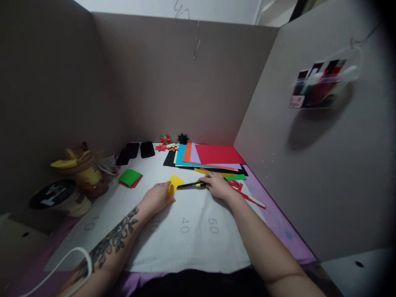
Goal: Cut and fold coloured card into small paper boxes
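Note:
A small yellow paper square (pixel 175 183) is pinched in my left hand (pixel 158 195), its far corner sticking out past the fingers. From the right, my right hand (pixel 216 185) grips black-and-yellow scissors (pixel 192 185) by the handle. Their dark blades point left, and the tips reach the paper's right edge; whether they are cutting into it I cannot tell. Left of my left hand lies a stack of green paper squares (pixel 130 177) with red ones under it. Red paper strips (pixel 252 200) and a green strip (pixel 236 177) lie just beyond my right hand.
Coloured sheets (pixel 218 154) are piled at the back right. Folded paper stars (pixel 166 139) and black objects (pixel 147 149) sit along the back wall. Pots (pixel 88 171) stand on the left. A clear hanging holder (pixel 321 84) is on the right wall; a white cable (pixel 88 258) crosses my left forearm.

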